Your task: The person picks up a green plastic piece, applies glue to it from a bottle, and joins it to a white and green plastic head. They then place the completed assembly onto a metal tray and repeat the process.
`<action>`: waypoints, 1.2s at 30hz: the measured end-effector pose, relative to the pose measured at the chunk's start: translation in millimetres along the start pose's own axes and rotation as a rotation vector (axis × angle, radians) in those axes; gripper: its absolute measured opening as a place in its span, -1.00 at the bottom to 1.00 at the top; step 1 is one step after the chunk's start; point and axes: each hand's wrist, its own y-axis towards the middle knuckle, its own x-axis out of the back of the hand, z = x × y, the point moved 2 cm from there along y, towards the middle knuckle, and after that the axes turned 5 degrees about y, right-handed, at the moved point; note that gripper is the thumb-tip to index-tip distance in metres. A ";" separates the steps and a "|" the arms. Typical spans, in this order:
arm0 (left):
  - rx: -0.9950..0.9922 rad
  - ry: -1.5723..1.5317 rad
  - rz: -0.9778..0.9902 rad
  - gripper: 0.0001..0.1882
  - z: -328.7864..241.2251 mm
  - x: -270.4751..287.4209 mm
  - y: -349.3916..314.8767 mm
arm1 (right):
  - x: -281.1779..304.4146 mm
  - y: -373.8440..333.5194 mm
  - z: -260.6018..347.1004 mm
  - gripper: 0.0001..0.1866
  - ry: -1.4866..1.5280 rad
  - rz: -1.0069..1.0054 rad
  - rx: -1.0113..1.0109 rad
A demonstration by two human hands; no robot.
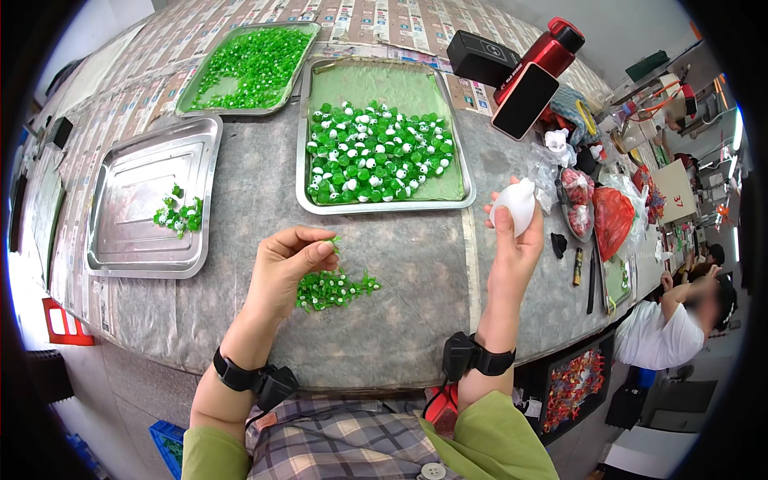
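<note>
My left hand (pixel 284 268) is closed in a pinch above the near middle of the table. Between its thumb and fingertips is a small green plastic piece (pixel 335 242). Just below it lies a loose pile of small green plastic pieces with white dots (pixel 340 289). Off to the right, my right hand (pixel 516 248) is wrapped round a white, teardrop-shaped squeeze bottle (pixel 516 205), its narrow tip up. A metal tray (pixel 384 210) beyond both hands holds many green and white beads (pixel 376 152). At the left, another metal tray (pixel 120 200) has a small cluster of green-and-white pieces (pixel 180 214).
A third tray (pixel 182 110) of green pieces stands at the far left. Beyond my right hand are a phone (pixel 525 101), a red bottle (pixel 548 50) and a black box (pixel 482 58). Plastic bags (pixel 614 220) crowd the right edge. Another person (pixel 664 332) sits at the right.
</note>
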 end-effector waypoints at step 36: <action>-0.250 -0.099 -0.175 -0.86 -11.2 26.5 7.6 | -0.7 -4.3 8.7 -0.66 0.103 -0.100 0.116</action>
